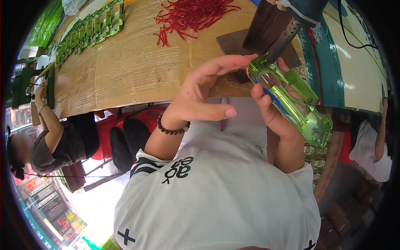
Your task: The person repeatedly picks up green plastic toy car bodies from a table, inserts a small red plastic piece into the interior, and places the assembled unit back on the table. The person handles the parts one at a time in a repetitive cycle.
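Note:
A glossy green toy car body (pixel 287 100) with dark clear windows and a blue patch on its side is tilted in my right hand (pixel 275 118). The fingers and thumb of that hand grip it along its sides. My left hand (pixel 196 91), with a dark bead bracelet at the wrist, has its thumb stretched out well apart from the fingers. Its fingertips reach the upper end of the car body; I cannot tell if they press on it. Right above that end is a perforated metal tube (pixel 287 35) of a bench machine.
A brown cardboard-covered table (pixel 137 62) bears a pile of thin red strips (pixel 193 16) and a row of green car bodies (pixel 91 31). A dark metal plate (pixel 231 41) lies under the machine. More green bodies (pixel 318 163) fill a box at lower right. People (pixel 58 137) sit on both sides.

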{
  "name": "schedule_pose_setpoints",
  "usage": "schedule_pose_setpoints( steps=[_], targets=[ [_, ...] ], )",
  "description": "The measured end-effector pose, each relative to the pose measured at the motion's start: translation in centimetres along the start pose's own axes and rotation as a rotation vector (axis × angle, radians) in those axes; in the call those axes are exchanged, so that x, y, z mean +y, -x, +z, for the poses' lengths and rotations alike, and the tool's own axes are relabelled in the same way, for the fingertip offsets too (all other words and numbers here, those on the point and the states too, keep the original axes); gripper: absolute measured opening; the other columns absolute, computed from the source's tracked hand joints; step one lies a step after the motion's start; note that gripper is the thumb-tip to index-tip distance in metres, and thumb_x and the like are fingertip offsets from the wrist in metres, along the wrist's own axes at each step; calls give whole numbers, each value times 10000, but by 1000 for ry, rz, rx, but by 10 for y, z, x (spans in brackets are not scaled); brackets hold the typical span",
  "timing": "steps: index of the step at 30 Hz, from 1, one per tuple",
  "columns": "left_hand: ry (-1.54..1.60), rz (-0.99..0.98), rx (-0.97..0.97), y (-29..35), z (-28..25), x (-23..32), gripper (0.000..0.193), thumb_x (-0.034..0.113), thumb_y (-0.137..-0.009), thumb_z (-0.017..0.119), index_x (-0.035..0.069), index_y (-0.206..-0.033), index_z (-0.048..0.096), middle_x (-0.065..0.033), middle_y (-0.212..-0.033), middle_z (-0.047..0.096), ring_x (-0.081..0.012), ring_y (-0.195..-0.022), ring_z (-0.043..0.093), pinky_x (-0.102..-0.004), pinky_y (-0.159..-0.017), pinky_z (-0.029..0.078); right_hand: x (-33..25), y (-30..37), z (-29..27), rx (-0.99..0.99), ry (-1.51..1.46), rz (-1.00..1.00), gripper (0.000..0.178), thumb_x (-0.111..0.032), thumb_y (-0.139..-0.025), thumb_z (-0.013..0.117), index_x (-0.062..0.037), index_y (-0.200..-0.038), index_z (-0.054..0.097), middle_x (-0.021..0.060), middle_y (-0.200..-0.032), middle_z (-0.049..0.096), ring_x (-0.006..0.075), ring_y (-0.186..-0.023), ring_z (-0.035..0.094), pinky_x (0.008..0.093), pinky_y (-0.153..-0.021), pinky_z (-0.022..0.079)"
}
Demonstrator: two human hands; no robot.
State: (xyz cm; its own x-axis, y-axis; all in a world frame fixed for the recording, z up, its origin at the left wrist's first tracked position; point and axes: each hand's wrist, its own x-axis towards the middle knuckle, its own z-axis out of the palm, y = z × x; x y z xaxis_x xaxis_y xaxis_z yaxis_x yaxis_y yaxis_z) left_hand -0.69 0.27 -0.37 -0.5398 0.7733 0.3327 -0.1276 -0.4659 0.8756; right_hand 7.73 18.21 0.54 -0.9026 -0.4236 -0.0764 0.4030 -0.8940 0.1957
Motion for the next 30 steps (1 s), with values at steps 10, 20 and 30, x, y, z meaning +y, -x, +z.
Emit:
schedule_pose_setpoints(
  steps=[10, 20, 30],
  targets=[
    [-34, 26, -28, -1, 1, 0, 726, 96, -600, 763, -11, -1248, 453, -158, -1311, 440, -242, -1227, 398, -358, -1035, 263, -3, 3, 2, 28, -5, 13, 439, -351, -946, 371, 6, -1163, 503, 200, -1107, 572, 410, -1004, 555, 422, -810, 544],
    [-72, 11, -66, -1, -1, 1, 746, 104, -595, 768, -3, -1262, 451, -159, -1326, 429, -241, -1229, 399, -354, -1033, 262, -9, 5, -3, -80, -80, 89, 443, -330, -959, 328, 8, -1206, 473, 218, -1155, 540, 424, -1115, 472, 428, -922, 474],
    [-317, -71, -20, -5, 7, -1, 840, 164, -620, 778, -11, -1325, 357, -154, -1320, 418, -233, -1227, 385, -342, -1018, 275, -10, -1, -11, -136, 178, -159, 469, -355, -954, 341, 29, -1183, 483, 224, -1102, 566, 392, -1059, 524, 398, -877, 502]
  ],
)
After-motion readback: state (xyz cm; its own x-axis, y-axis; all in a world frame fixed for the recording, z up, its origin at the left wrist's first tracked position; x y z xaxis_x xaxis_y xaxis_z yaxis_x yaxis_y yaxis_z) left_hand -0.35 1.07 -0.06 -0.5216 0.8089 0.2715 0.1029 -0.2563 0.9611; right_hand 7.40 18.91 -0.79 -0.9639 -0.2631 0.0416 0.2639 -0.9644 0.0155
